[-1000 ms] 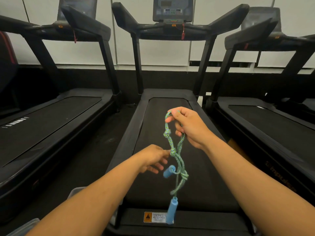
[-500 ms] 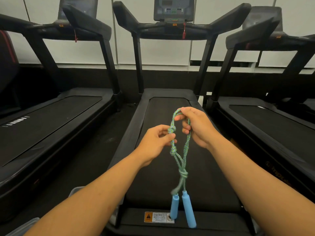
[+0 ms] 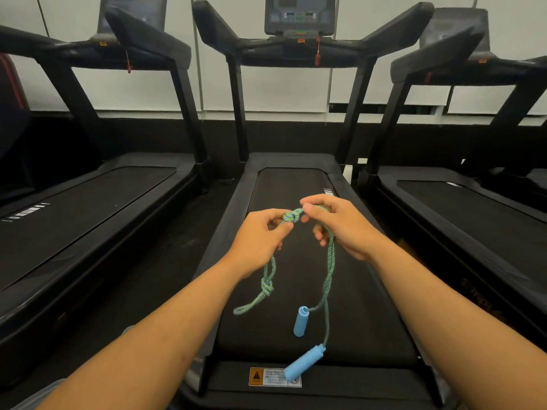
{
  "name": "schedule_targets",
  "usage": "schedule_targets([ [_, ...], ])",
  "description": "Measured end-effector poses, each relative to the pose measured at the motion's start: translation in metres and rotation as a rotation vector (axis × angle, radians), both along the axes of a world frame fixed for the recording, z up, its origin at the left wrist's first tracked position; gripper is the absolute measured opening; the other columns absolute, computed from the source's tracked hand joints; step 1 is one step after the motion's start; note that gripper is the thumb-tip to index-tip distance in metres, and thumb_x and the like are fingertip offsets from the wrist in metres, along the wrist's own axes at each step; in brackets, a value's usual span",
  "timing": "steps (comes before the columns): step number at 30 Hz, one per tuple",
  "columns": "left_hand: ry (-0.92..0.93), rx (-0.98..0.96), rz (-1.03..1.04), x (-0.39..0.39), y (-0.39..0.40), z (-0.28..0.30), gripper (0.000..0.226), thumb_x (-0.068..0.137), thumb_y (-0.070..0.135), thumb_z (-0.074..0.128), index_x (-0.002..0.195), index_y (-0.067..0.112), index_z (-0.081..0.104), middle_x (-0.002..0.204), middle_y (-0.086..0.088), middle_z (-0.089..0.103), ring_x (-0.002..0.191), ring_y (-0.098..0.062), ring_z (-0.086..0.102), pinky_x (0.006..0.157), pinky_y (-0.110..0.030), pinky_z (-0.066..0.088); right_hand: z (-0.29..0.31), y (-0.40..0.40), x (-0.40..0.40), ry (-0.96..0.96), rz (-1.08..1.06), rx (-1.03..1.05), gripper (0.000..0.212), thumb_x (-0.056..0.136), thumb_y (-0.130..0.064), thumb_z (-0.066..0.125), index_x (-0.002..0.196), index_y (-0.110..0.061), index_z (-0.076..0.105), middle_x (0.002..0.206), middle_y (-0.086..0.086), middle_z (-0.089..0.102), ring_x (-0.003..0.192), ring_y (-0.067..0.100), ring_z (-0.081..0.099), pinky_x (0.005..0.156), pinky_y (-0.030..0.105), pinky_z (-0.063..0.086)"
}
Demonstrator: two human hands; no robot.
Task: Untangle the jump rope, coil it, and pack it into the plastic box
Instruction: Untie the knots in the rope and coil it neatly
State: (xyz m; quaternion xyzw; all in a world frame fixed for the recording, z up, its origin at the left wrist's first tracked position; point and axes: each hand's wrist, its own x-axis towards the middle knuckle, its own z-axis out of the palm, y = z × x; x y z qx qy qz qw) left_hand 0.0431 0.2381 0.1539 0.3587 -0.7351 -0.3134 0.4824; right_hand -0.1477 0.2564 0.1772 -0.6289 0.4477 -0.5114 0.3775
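Item: jump rope (image 3: 329, 261), knotted, held in air over treadmill belt (image 3: 370, 291); we pinch top knot (image 3: 291, 216) between left hand (image 3: 260, 244) and right hand (image 3: 340, 226), tails hanging toward us

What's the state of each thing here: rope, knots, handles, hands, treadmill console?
jump rope: tangled, held up between both hands
upper knot: tied, pinched from both sides
lower knot: tied, hanging free
upper handle: dangling
lower handle: dangling, tilted
left hand: pinching rope at upper knot
right hand: pinching rope at upper knot
middle treadmill console: display lit
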Motion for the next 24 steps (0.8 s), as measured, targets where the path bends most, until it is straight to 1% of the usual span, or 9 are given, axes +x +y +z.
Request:
schedule_targets([
  [2, -0.064, -0.030, 0.031, 0.001, -0.001, -0.002, 0.018, 0.096, 0.015, 0.065, 0.111, 0.018, 0.074, 0.057, 0.012, 0.059, 0.049, -0.006, 0.050, 0.054, -0.020, 0.043, -0.003, -0.001, -0.002, 0.058, -0.061, -0.056, 0.020, 0.095, -0.022, 0.069, 0.115, -0.019, 0.068, 0.096, 0.006, 0.073, 0.067, 0.021, 0.065, 0.064, 0.034, 0.056],
  [5, -0.143, -0.084, 0.085, 0.001, -0.002, -0.005, 0.013, 0.096, 0.020, 0.067, 0.106, 0.020, 0.075, 0.051, 0.027, 0.059, 0.047, 0.003, 0.051, 0.052, -0.011, 0.037, -0.009, -0.004, -0.006, 0.269, -0.221, -0.230, 0.020, 0.088, -0.025, 0.077, 0.108, -0.025, 0.073, 0.099, -0.004, 0.072, 0.089, 0.016, 0.068, 0.083, 0.026, 0.053],
  [7, -0.164, -0.104, 0.099, 0.000, -0.002, -0.004, 0.013, 0.096, 0.022, 0.067, 0.105, 0.020, 0.075, 0.051, 0.027, 0.058, 0.048, 0.003, 0.050, 0.052, -0.012, 0.036, -0.010, -0.002, -0.004, 0.301, -0.238, -0.300, 0.014, 0.086, -0.025, 0.079, 0.100, -0.023, 0.075, 0.092, -0.002, 0.073, 0.084, 0.013, 0.067, 0.079, 0.023, 0.052],
  [11, -0.145, -0.105, 0.072, 0.000, 0.000, -0.003, 0.014, 0.097, 0.020, 0.066, 0.108, 0.020, 0.075, 0.058, 0.019, 0.063, 0.053, 0.002, 0.053, 0.054, -0.011, 0.040, -0.010, 0.004, 0.002, 0.294, -0.096, -0.202, 0.014, 0.084, -0.020, 0.081, 0.098, -0.017, 0.077, 0.087, 0.003, 0.078, 0.082, 0.015, 0.073, 0.077, 0.027, 0.059],
  [14, -0.107, -0.079, 0.026, 0.002, 0.000, -0.002, 0.017, 0.098, 0.016, 0.063, 0.111, 0.016, 0.075, 0.075, 0.008, 0.071, 0.059, -0.004, 0.057, 0.059, -0.019, 0.047, -0.011, 0.004, 0.006, 0.109, -0.064, -0.101, 0.015, 0.086, -0.007, 0.078, 0.101, -0.005, 0.076, 0.091, 0.010, 0.078, 0.074, 0.014, 0.070, 0.070, 0.028, 0.059],
  [17, -0.096, -0.059, 0.005, 0.004, -0.002, -0.003, 0.017, 0.099, 0.014, 0.062, 0.110, 0.014, 0.075, 0.079, 0.004, 0.072, 0.059, -0.001, 0.058, 0.059, -0.014, 0.044, -0.013, 0.003, 0.013, -0.038, -0.088, -0.002, 0.012, 0.086, 0.001, 0.074, 0.098, 0.005, 0.073, 0.080, 0.016, 0.072, 0.065, 0.016, 0.062, 0.063, 0.025, 0.053],
  [19, -0.116, -0.055, -0.011, 0.004, 0.000, -0.003, 0.017, 0.099, 0.014, 0.063, 0.111, 0.013, 0.075, 0.076, 0.003, 0.071, 0.058, 0.002, 0.060, 0.058, -0.009, 0.041, -0.014, 0.003, 0.017, -0.045, -0.121, 0.026, 0.003, 0.086, 0.002, 0.071, 0.089, 0.002, 0.072, 0.074, 0.014, 0.068, 0.062, 0.017, 0.058, 0.060, 0.026, 0.050],
  [22, -0.104, -0.103, -0.002, 0.002, 0.000, -0.005, 0.025, 0.096, 0.017, 0.066, 0.121, 0.016, 0.071, 0.090, 0.001, 0.075, 0.081, -0.008, 0.070, 0.073, -0.016, 0.050, -0.014, 0.000, 0.021, 0.000, -0.184, 0.023, 0.010, 0.085, 0.000, 0.067, 0.078, -0.007, 0.070, 0.067, 0.008, 0.064, 0.061, 0.016, 0.055, 0.058, 0.027, 0.048],
  [24, -0.125, -0.236, 0.043, 0.003, 0.000, -0.005, 0.029, 0.095, 0.016, 0.067, 0.124, 0.018, 0.070, 0.098, 0.004, 0.073, 0.089, -0.008, 0.069, 0.080, -0.018, 0.052, -0.013, 0.000, 0.022, 0.027, -0.218, 0.021, 0.010, 0.083, -0.002, 0.065, 0.076, -0.008, 0.070, 0.066, 0.008, 0.062, 0.062, 0.017, 0.054, 0.057, 0.028, 0.047],
])
